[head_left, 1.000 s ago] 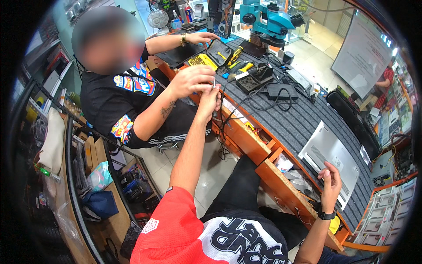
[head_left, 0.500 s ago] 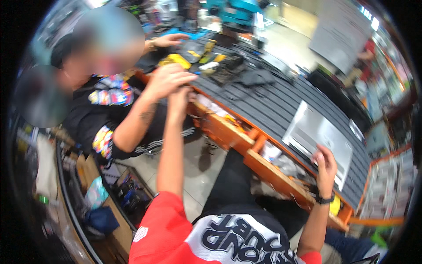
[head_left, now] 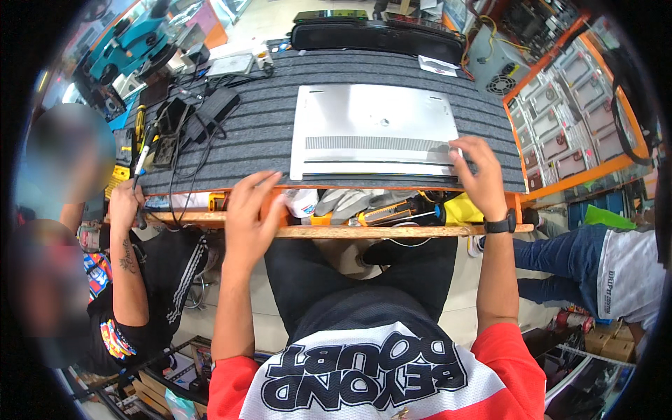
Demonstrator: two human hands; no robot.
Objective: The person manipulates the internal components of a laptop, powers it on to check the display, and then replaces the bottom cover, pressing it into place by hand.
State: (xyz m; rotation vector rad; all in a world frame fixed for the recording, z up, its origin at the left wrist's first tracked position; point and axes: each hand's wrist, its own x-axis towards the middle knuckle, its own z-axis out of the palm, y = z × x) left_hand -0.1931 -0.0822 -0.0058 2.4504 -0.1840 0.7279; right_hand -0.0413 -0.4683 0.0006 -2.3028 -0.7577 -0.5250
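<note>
A silver laptop (head_left: 371, 129) lies bottom side up on the grey ribbed mat (head_left: 266, 133). My right hand (head_left: 479, 175), with a black watch on its wrist, rests on the laptop's near right corner, fingers spread. My left hand (head_left: 248, 217) lies on the orange front edge of the bench, over the open drawer (head_left: 350, 210), fingers loosely apart and holding nothing. The drawer holds grey gloves, a white bottle and several tools.
A person sits at my left; their hand (head_left: 126, 203) grips the bench edge. Black adapters and cables (head_left: 196, 115), a yellow-handled tool (head_left: 140, 122) and a teal machine (head_left: 129, 42) crowd the bench's left. A black keyboard (head_left: 378, 35) lies behind. Another person's legs (head_left: 560, 259) are at right.
The view has swung right onto the bench. My left hand has left the other person's hand and come down to the bench edge. My right hand stays at the laptop.
</note>
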